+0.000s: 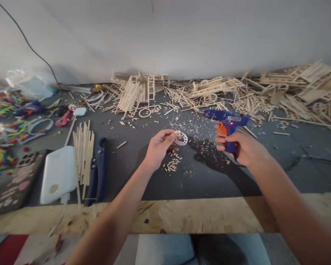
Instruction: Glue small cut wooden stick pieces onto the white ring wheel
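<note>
Between the thumb and fingers of my left hand (160, 147) is a small white ring with holes (184, 141), held above the dark tabletop. A short piece of wooden stick shows at the ring's upper edge, by the fingertips. My right hand (244, 147) is wrapped round the handle of a blue hot glue gun (223, 117) with an orange trigger. Its nozzle points left, past the far side of the ring and apart from it. Below my left hand lies a small pile of short cut stick pieces (172, 162). Strands of dried glue (194, 129) litter the table between the hands.
Left of my arm lie blue-handled cutters (99, 169), long wooden sticks (83, 151), a white power bank (59, 175) and a phone (19, 180). Stick-built models (135, 92) and loose sticks line the wall. Colourful bits (1, 158) cover the far left.
</note>
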The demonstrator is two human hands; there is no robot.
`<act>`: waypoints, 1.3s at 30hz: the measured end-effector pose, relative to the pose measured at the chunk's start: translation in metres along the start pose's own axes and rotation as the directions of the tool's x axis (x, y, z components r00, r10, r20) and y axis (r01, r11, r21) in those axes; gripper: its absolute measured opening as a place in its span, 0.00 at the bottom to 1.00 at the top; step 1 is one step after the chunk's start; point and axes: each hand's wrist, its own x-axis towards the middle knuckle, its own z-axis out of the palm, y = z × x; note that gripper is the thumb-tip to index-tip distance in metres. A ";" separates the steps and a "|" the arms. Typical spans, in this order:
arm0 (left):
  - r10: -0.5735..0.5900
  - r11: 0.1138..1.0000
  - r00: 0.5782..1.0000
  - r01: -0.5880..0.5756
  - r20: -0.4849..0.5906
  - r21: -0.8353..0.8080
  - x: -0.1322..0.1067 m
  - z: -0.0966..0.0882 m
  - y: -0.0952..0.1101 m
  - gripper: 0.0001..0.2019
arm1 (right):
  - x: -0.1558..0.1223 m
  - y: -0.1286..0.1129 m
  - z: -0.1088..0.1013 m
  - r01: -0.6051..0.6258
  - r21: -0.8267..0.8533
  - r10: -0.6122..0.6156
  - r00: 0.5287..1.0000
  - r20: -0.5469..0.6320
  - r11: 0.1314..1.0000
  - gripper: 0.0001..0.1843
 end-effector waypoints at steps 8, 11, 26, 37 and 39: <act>-0.011 1.000 1.000 0.011 -0.011 -0.001 0.000 0.001 0.000 0.11 | 0.001 0.017 0.013 -0.039 0.079 0.031 0.994 0.102 0.996 0.03; 0.011 1.000 1.000 -0.011 -0.014 -0.003 0.000 0.001 0.001 0.10 | 0.001 0.023 0.018 -0.020 0.060 0.013 0.993 0.119 0.998 0.05; 0.031 0.911 0.994 -0.071 0.105 0.406 -0.011 0.010 -0.002 0.09 | 0.000 0.042 0.039 0.133 -0.079 -0.128 0.990 0.067 0.988 0.09; 0.016 0.902 0.992 -0.070 0.127 0.427 -0.011 0.010 -0.002 0.09 | -0.002 0.040 0.045 0.138 -0.191 -0.137 0.990 0.021 0.972 0.07; 0.016 0.901 0.992 -0.069 0.127 0.428 -0.012 0.010 -0.002 0.08 | -0.002 0.040 0.045 0.151 -0.194 -0.147 0.988 0.035 0.969 0.07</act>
